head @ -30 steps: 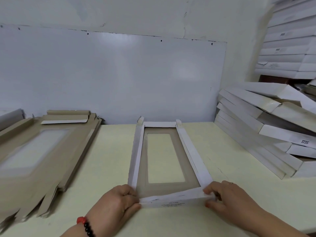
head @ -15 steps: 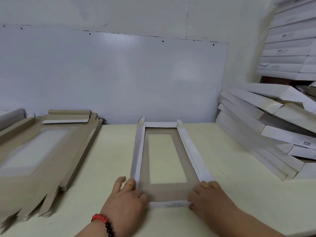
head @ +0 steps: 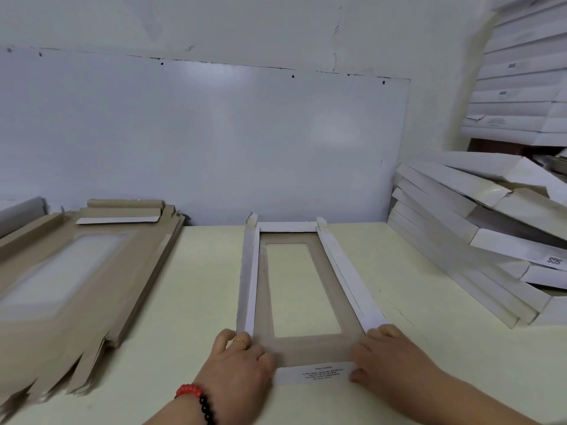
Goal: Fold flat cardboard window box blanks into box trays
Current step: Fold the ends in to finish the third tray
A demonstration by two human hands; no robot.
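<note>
The box tray (head: 302, 289) lies lengthwise at the middle of the table (head: 190, 302), its far end at the back edge. The left hand (head: 242, 363) and right hand (head: 388, 360) press its near corners, fingers laid flat on the cardboard.

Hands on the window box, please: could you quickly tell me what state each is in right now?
Left hand: open, fingers pressing the window box's near-left corner.
Right hand: open, pressing its near-right corner.
</note>
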